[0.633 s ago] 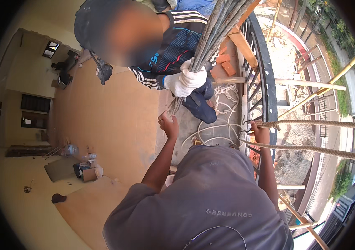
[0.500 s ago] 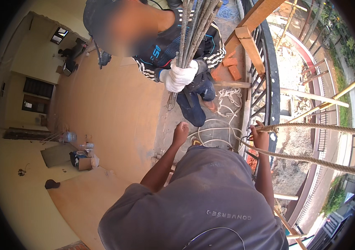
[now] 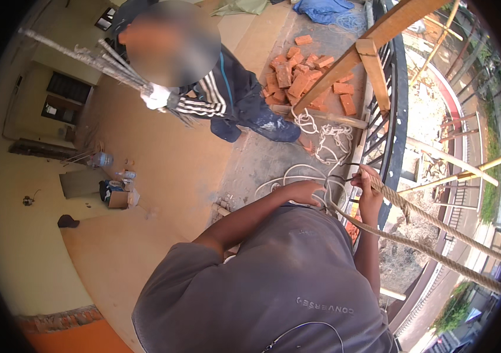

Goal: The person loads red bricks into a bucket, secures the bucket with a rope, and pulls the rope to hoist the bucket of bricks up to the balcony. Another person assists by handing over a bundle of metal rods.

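Observation:
Beside the railing, my right hand (image 3: 369, 187) is closed around a thick tan rope (image 3: 418, 210), which runs out over the rail to the right. Thin dark pieces, perhaps a hook or wire, stick out by its fingers; their kind is unclear. A second length of rope (image 3: 397, 238) passes just below that hand, also leading outward. My left hand (image 3: 303, 192) is in front of my body, fingers stretched toward the rope and partly apart, with nothing visible in them. Pale rope loops (image 3: 297, 170) lie on the floor just beyond both hands.
A co-worker (image 3: 244, 106) in gloves carries a bundle of metal rods (image 3: 89, 62) at the far left. Orange bricks (image 3: 297, 76) are heaped beyond a wooden brace (image 3: 350, 59). The dark railing (image 3: 397, 112) edges a drop. Boxes (image 3: 118, 199) stand by the left wall.
The co-worker has turned and moved left, the rods tilting from upright to slanting left. My left hand has moved right toward the rope. The rope lengths now slope lower; the brick heap has come into view.

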Demonstrator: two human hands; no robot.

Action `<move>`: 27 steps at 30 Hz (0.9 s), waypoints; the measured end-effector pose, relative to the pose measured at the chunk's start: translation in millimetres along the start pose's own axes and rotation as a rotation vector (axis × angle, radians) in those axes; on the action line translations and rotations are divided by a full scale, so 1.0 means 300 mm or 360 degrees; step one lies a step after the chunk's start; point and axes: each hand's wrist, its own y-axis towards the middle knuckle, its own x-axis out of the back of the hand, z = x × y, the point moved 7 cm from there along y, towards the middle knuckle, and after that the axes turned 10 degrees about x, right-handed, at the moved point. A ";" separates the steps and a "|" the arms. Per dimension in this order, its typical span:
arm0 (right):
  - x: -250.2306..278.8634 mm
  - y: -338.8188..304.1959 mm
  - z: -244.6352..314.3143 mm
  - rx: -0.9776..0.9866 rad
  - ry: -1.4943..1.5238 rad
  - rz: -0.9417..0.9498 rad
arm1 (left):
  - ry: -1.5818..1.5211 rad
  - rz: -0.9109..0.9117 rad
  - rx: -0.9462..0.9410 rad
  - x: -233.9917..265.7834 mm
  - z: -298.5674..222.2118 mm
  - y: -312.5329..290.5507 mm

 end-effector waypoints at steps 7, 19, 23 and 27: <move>0.170 0.073 0.439 0.0715 0.0014 -0.0509 | -0.0095 0.0425 -0.0486 -0.035 -0.269 0.038; 0.773 -0.332 0.305 0.0010 -0.0585 -0.1382 | -0.0420 0.0174 -0.0149 -0.023 -0.248 0.089; 0.885 -0.488 0.078 -0.0477 -0.0873 -0.1289 | -0.0261 -0.0215 -0.0742 0.055 -0.522 0.059; 0.945 -0.562 -0.052 -0.0793 -0.1144 -0.1168 | -0.0098 -0.0111 -0.0782 0.051 -0.658 0.103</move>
